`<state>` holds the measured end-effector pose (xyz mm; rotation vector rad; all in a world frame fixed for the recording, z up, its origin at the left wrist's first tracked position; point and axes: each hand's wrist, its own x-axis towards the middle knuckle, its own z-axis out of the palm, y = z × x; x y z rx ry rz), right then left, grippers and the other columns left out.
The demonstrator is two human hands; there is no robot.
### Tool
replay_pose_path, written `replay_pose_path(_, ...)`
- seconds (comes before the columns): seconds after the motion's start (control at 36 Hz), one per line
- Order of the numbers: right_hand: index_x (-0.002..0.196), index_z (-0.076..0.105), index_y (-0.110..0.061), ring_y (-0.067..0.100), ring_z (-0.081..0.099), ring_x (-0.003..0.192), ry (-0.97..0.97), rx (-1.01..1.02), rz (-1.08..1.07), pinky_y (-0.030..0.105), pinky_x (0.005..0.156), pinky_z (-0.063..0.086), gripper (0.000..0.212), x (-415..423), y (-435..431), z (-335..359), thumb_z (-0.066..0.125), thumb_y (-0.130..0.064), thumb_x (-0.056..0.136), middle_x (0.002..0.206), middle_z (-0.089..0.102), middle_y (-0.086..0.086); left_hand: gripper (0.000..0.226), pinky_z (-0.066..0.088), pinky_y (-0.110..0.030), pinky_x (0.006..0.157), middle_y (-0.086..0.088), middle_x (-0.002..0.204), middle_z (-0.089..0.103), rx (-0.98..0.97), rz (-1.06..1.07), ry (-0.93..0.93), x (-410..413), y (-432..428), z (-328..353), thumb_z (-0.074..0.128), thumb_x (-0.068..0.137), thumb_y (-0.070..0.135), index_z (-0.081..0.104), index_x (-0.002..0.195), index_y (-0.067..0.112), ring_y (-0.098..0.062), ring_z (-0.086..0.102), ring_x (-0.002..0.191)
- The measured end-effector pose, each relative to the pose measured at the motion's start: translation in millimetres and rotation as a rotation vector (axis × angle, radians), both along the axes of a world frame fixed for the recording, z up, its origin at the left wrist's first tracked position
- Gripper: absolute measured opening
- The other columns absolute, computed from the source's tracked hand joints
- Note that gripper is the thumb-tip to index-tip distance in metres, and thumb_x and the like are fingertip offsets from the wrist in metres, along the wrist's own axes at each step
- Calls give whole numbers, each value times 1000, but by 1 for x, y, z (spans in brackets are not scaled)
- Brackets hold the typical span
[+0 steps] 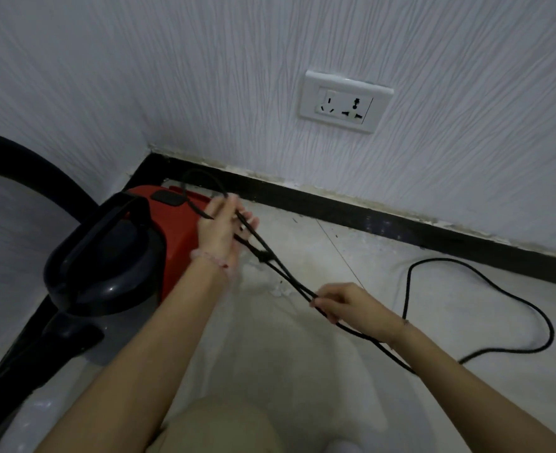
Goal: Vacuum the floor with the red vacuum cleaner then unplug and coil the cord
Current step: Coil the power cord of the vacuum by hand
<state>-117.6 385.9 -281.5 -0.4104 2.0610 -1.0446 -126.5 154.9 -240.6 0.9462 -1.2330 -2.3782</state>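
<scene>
The red vacuum cleaner (172, 233) with its black handle and lid stands in the room's corner at the left. Its black cord (528, 308) lies in a loose loop on the floor at the right. My left hand (221, 230) is raised beside the vacuum with strands of the cord looped around its fingers. My right hand (342, 304) pinches the same strands lower down, so the cord runs taut between my hands. A small knot or tie sits on the strands between them. The white wall socket (345, 101) has nothing plugged in.
A thick black hose (25, 165) arcs along the left wall. A black skirting board (368, 217) runs along the base of both walls. The floor (302, 371) is pale tile. My knee shows at the bottom edge.
</scene>
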Motion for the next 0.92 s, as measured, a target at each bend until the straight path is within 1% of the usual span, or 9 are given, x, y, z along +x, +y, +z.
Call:
replay_pose_path(0.11,62,60,-31,9,49,59,31,172,0,31,68,44,31,3,34,-18,55,-32,92,59,59,-6,23,52,-23,57,2,62,51,74,107,75,-3,-21,13,50,95,14,54,72,15,-10,54,56)
replay_pose_path(0.28,81,69,-20,-5,49,54,177,203,-42,12,62,39,21,-13,51,9,55,-26,94,64,57,-10,16,47,-16,46,2,67,50,94,31,47,-7,-13,20,50,95,16,57,80,15,-3,52,45)
replay_pose_path(0.39,101,73,-14,-2,55,75,471,235,48,1,70,37,19,-36,42,43,59,-23,91,86,61,-11,4,48,-15,46,2,67,58,47,-209,-61,-10,3,31,62,88,14,63,92,13,-2,56,45)
replay_pose_path(0.56,92,74,-23,10,63,82,766,265,123,28,77,49,16,-57,13,104,67,-35,84,89,68,-10,21,61,-34,72,-7,92,69,-68,-745,-154,-7,49,46,60,89,14,63,108,5,-17,70,84)
replay_pose_path(0.67,86,71,-18,18,66,77,1079,364,134,31,84,44,25,-64,4,127,70,-41,78,82,71,-3,16,49,-40,90,-2,103,73,-191,-981,-101,-5,75,50,68,82,27,62,96,21,-15,68,102)
replay_pose_path(0.72,86,67,-17,15,60,72,1021,357,86,26,69,42,30,-67,4,137,69,-45,78,79,65,-5,17,53,-39,90,-1,85,73,-197,-1016,-67,-3,84,51,72,79,22,59,90,20,-15,71,87)
replay_pose_path(0.78,84,62,-18,11,52,67,896,372,69,27,61,40,32,-69,6,141,68,-48,77,75,58,-8,18,58,-33,74,3,60,58,-205,-1009,-39,-2,90,52,70,80,18,56,91,15,-10,60,57)
replay_pose_path(0.83,79,58,-20,10,49,62,772,331,38,28,60,41,28,-70,14,139,68,-46,79,69,57,-5,13,48,-22,50,7,49,41,-186,-961,-39,-2,92,51,65,85,17,57,95,13,-6,40,41)
replay_pose_path(0.92,75,58,-20,7,46,57,550,248,-68,15,54,38,17,-65,36,131,67,-31,85,64,53,-6,3,27,-17,38,12,43,31,-71,-844,-1,-3,85,45,60,89,14,60,91,12,-4,26,37)
